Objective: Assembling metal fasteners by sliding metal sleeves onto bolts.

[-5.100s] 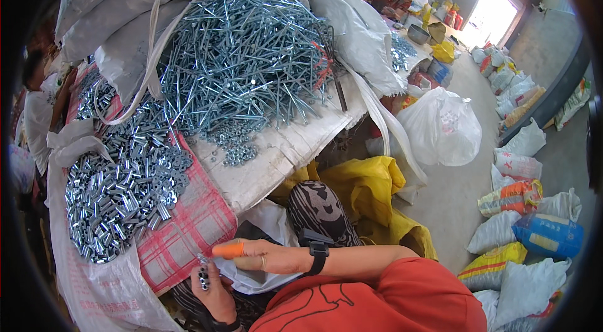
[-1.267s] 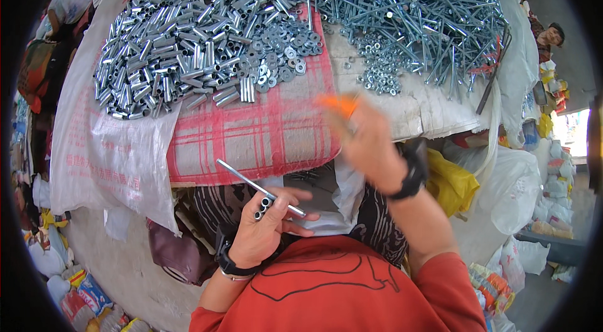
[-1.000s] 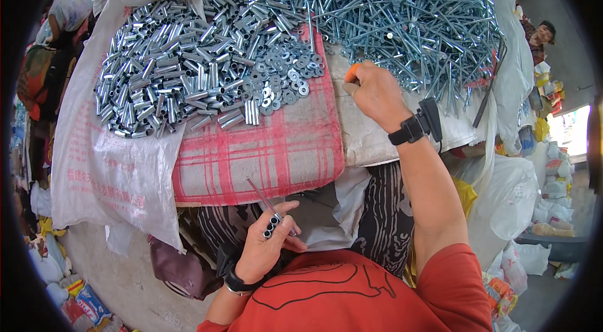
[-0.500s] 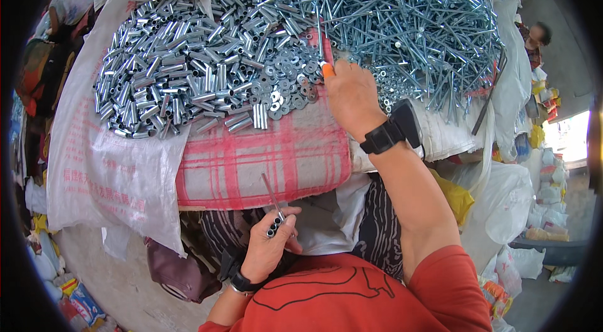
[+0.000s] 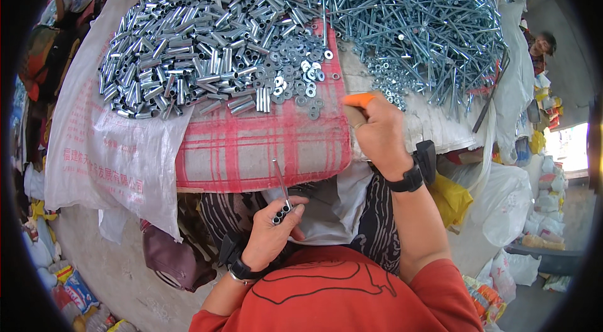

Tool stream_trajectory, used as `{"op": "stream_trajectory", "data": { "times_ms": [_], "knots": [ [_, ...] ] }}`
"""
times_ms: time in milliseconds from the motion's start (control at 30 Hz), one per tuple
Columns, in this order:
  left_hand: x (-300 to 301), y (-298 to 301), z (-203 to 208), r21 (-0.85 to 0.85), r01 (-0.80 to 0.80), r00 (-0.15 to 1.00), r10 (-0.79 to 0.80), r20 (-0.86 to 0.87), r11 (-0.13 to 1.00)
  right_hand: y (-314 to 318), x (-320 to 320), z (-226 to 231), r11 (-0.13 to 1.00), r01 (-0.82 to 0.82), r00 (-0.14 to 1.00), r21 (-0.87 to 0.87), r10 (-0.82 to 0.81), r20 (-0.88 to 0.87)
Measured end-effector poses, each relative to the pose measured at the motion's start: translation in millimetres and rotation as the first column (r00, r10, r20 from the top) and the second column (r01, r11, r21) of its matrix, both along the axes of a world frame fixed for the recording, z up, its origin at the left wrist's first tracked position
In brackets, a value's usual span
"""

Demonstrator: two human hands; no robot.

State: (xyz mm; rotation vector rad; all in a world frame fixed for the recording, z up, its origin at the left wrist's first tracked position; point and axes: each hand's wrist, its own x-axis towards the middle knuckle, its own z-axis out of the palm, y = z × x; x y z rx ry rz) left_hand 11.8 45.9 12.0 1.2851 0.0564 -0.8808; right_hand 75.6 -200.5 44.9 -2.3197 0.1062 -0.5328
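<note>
My left hand point(image 5: 271, 231) is closed near my lap, just off the front edge of the cloth. It grips several short metal tubes point(image 5: 282, 211), their open ends showing, and a long thin bolt point(image 5: 280, 178) points up and away from them. My right hand point(image 5: 380, 137) has curled fingers, with an orange cover point(image 5: 358, 100) on one fingertip. It hovers over the front right part of the work surface, near small nuts point(image 5: 388, 84). Whatever sits between its fingers is hidden. Flat washers point(image 5: 292, 62) lie scattered to its left.
Beyond lie a heap of short metal tubes point(image 5: 188, 49) at left and a pile of long bolts point(image 5: 414, 11) at right. A checked red and white cloth point(image 5: 251, 143) covers the front. A white woven sack point(image 5: 107, 156) hangs at left. Another person point(image 5: 541, 46) is at far right.
My right hand has drawn back toward me and to the right, away from the washers and nuts. Several washers have shifted onto the cloth. My left hand keeps its tubes and bolt, moved slightly right.
</note>
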Motion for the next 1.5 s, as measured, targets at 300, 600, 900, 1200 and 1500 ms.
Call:
{"op": "stream_trajectory", "data": {
  "times_ms": [300, 600, 900, 1200, 1500],
  "knots": [
    [-1, -10, -1, 0.078, 0.025, 0.996, -0.031, 0.086, 0.997, 9, 24, -17, 0.913, -0.157, 0.988, -0.375, 0.145, -0.060],
    [0, -16, 0, 0.137, 0.017, 0.991, -0.035, 0.129, 0.990, 13, 15, -19, 0.959, -0.058, 0.996, -0.278, 0.074, 0.048],
    [-6, -19, 2, 0.272, 0.078, 0.894, -0.188, 0.407, 0.959, 35, -65, 9, 0.963, -0.210, 0.975, 0.167, 0.219, -0.039],
    [-21, -24, 2, 0.313, 0.061, 0.838, -0.219, 0.500, 0.948, 29, -101, 5, 0.984, -0.153, 0.963, -0.092, 0.170, 0.208],
    [-13, -36, -4, 0.498, -0.079, 0.600, -0.358, 0.716, 0.863, 18, -101, 11, 0.527, 0.108, 0.941, 0.843, 0.219, -0.258]
  ]
}}
